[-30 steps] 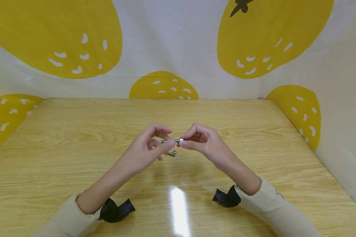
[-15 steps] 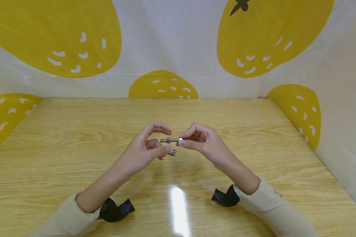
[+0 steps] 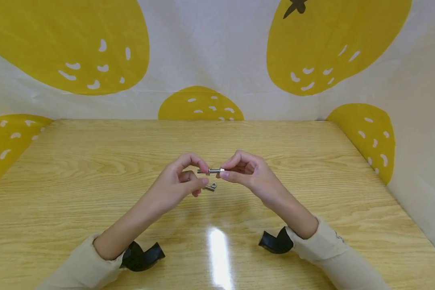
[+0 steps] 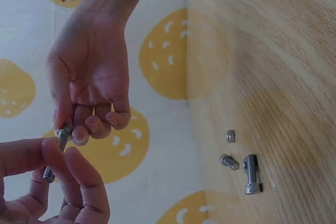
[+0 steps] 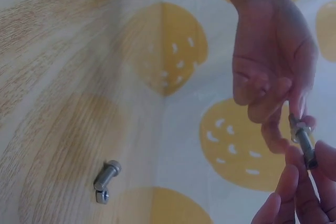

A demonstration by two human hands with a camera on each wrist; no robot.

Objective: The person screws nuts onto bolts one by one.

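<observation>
My right hand [image 3: 249,172] pinches the head end of a silver bolt [image 3: 215,170] between thumb and fingers. The bolt lies level, its threaded end pointing left, and a nut [image 3: 208,171] sits partway along the shank. My left hand [image 3: 177,177] is at the threaded end. Its bent index finger touches the nut from above and behind, while the thumb stands apart below. In the right wrist view the nut on the bolt [image 5: 304,140] shows between the two hands. Left fingers partly cover the shank in the left wrist view.
On the wooden table [image 3: 94,161] below the hands lie another bolt [image 4: 252,177], a shorter-looking bolt [image 4: 229,161] and a loose nut [image 4: 231,136]. A patterned curtain [image 3: 210,48] hangs behind the table and along its sides. Black mounts [image 3: 143,257] sit at both wrists.
The left thumb has come off the bolt and moved down. The left index finger lifted away, then came back onto the nut. The right hand keeps its pinch almost in place.
</observation>
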